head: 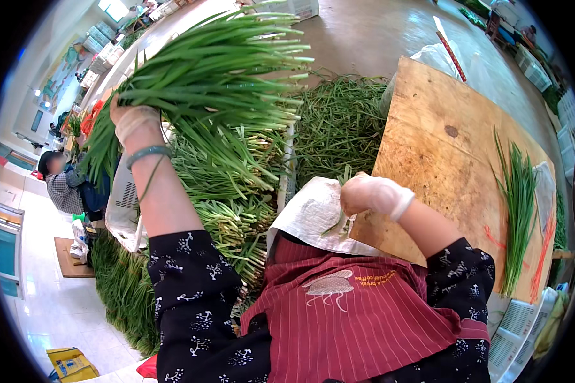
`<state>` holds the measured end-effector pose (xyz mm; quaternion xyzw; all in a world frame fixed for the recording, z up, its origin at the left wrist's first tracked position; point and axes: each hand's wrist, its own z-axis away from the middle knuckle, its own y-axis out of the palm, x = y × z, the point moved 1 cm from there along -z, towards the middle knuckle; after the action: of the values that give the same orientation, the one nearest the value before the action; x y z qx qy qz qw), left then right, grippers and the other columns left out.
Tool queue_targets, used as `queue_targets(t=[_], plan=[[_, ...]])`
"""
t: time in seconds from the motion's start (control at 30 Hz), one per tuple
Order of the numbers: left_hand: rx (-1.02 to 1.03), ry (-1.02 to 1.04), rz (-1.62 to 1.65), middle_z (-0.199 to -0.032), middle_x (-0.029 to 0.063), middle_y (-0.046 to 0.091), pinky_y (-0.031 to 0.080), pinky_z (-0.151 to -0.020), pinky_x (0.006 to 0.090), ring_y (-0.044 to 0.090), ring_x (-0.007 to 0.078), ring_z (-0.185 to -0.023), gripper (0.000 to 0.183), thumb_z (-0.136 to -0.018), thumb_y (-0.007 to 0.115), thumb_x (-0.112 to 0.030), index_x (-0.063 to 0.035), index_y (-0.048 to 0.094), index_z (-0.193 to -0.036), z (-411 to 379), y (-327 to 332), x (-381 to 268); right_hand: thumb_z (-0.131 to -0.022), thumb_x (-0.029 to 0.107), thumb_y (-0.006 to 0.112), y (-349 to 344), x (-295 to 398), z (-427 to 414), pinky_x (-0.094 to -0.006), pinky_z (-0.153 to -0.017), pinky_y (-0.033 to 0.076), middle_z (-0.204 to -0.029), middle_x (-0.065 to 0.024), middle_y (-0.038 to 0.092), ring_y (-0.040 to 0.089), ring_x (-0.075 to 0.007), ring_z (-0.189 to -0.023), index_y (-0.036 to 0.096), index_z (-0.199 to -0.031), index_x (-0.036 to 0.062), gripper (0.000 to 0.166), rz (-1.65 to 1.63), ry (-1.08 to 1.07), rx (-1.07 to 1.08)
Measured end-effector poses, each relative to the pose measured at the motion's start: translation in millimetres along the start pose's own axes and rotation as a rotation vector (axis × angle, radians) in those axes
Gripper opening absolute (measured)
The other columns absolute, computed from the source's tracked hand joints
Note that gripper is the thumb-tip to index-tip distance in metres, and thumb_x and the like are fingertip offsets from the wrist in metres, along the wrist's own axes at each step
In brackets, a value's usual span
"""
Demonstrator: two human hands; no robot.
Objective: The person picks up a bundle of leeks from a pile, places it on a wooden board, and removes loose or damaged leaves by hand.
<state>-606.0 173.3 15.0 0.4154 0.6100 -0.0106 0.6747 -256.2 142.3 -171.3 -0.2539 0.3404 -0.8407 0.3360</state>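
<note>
My left hand (132,119), in a pale glove and with a bangle at the wrist, grips a large bunch of garlic chives (211,67). The pale cut stem ends point right, and green leaves droop over the hand. Below it, more chives (220,163) are heaped in a white plastic crate (120,215). My right hand (369,194), also gloved, is curled over a white woven sheet (311,206) at the board's near corner. A few loose chive leaves (343,176) stick out of its fingers.
A worn wooden board (426,158) on the right carries a small chive bundle (516,215) and red ties (544,253). Beyond the sheet lies a pile of chive trimmings (340,124). Bundled chives (129,297) stand lower left. A person (64,186) is at the left.
</note>
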Motion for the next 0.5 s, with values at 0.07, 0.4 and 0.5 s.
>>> queue_targets(t=[0.07, 0.4, 0.5], plan=[[0.075, 0.141, -0.491, -0.117, 0.0092, 0.051, 0.034, -0.093, 0.035, 0.048, 0.0233, -0.107, 0.037, -0.086, 0.036, -0.032, -0.011, 0.052, -0.111, 6.5, 16.1, -7.0, -0.068, 0.012, 0.057, 0.3, -5.0, -16.1, -0.0338, -0.074, 0.045, -0.089, -0.012, 0.061, 0.059, -0.0236, -0.081, 0.063, -0.093, 0.0086, 0.026, 0.055, 0.059, 0.104], [0.199, 0.624, -2.552, -0.126, -0.0051, 0.044, 0.026, -0.098, 0.0282, 0.039, 0.0109, -0.117, 0.037, -0.088, 0.028, -0.029, -0.0226, 0.045, -0.121, -14.0, 89.1, -27.3, -0.076, 0.016, 0.059, -29.9, -6.9, -22.7, -0.0362, -0.099, 0.029, -0.132, -0.015, 0.034, 0.04, -0.0293, -0.115, 0.03, -0.131, 0.0125, 0.063, -0.389, -0.12, -0.711], [0.24, 0.609, -2.59, -0.124, -0.0056, 0.047, 0.025, -0.101, 0.0281, 0.042, 0.0104, -0.116, 0.037, -0.088, 0.032, -0.021, -0.0231, 0.047, -0.121, 53.4, 117.3, -21.8, -0.078, 0.019, 0.061, -34.5, -4.5, -12.5, -0.03, -0.096, 0.033, -0.126, -0.0095, 0.043, 0.046, -0.0207, -0.111, 0.028, -0.133, 0.0113, 0.064, -1.123, -0.377, -0.574]])
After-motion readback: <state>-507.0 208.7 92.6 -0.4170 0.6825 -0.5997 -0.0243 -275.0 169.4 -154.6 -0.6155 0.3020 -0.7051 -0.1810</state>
